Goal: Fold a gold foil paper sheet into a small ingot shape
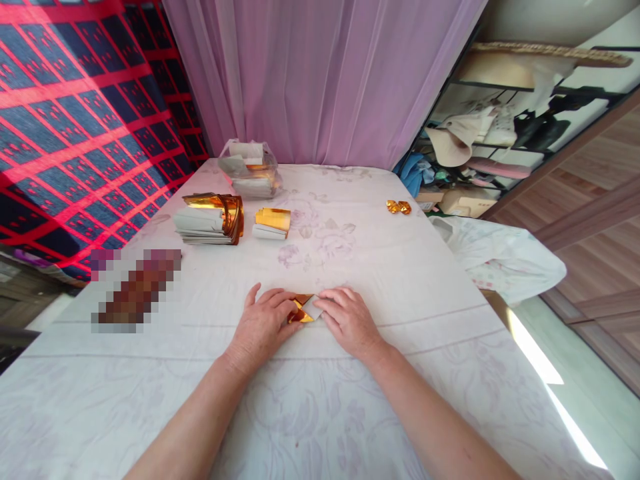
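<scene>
At the lower centre of the frame, the left hand (263, 323) and right hand (350, 320) lie flat on a bed (400, 280) spread with a pale floral sheet, their fingertips closed down on a small gold foil sheet (306, 309) pinched between them, its white underside showing. Farther up the frame to the left sit a foil stack (210, 219), a smaller stack (272, 223) and a clear bag (250, 170) before a pink curtain (320, 73), with one folded gold piece (398, 207) apart at upper right.
</scene>
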`<state>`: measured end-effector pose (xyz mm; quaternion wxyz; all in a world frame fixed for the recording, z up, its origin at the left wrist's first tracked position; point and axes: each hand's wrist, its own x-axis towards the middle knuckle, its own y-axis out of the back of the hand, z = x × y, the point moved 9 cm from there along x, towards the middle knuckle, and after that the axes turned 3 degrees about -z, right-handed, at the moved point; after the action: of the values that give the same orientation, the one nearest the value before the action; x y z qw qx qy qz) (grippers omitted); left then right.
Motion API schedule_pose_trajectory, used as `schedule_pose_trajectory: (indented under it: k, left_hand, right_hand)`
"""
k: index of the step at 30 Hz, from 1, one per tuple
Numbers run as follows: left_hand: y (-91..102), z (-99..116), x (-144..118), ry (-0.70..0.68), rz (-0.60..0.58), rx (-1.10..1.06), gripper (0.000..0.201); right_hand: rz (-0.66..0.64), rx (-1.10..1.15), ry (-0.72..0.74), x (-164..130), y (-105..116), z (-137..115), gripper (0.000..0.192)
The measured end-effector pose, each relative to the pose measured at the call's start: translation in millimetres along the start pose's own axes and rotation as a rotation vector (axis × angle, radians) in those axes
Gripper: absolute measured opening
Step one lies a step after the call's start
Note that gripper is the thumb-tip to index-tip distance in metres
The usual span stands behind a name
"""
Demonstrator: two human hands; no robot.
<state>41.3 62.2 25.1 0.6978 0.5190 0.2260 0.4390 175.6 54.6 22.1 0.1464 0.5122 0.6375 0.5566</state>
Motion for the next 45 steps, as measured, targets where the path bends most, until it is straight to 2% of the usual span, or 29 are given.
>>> schedule_pose_trajectory:
  k: [6,14,20,27,36,45]
  left_hand:
    - [0.4,0.5,-0.2,-0.052,-0.003,0.063,0.008]
    - [3.8,-3.7,-1.6,-0.095,0.034,0.124,0.017]
    - [9.5,-0.1,-1.1,-0.104,0.049,0.092,0.018]
    - [12.6,8.4,-1.4,-0.074,0.014,0.038,0.022]
    - [10.4,9.6,-3.2,-0.076,0.020,0.087,0.016]
    - [6.9,10.5,-2.3,-0.051,0.019,0.091,0.012]
  right_hand:
    - [0.038,-0.036,0.105,0.9,10.8,-12.8,0.022]
    - [0.006,0.126,0.209,-3.3,8.2,-27.3,0.018]
    - [-0.027,0.173,0.181,-3.4,3.1,-25.1,0.017]
    - [-0.028,0.198,0.182,-3.7,2.9,-21.9,0.020]
    - [-0.113,0.255,0.174,-2.4,1.5,-18.6,0.026]
    - [-0.034,0.282,0.113,-0.1,-1.2,-10.2,0.012]
